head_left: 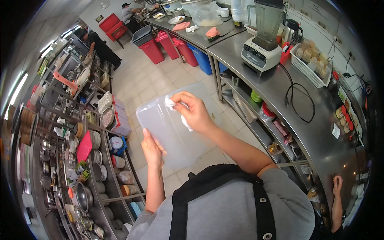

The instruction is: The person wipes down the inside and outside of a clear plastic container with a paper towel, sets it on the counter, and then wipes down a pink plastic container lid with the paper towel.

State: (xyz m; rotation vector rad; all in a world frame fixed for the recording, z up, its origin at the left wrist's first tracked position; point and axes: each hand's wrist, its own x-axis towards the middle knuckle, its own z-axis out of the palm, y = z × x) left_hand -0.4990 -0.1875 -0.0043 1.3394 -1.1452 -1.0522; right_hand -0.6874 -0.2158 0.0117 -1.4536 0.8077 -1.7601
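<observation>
A translucent plastic lid or shallow container (180, 146) is held up in front of my body, over the tiled floor; I cannot tell which of the two it is. My left hand (152, 149) grips its left edge, thumb on the near face and fingers mostly behind. Pinched in my right hand (193, 111) is a crumpled white cloth or paper wipe (170, 103), pressed near the top edge of the plastic. Part of the wipe hangs out below the palm.
To the right runs a steel counter (256, 86) with a blender (262, 52) and a white basket of bottles (312, 66). Shelves of plates (98, 172) line the left. Red bins (154, 50) stand ahead. Co-workers (100, 46) are farther back; another person's arm (337, 200) shows lower right.
</observation>
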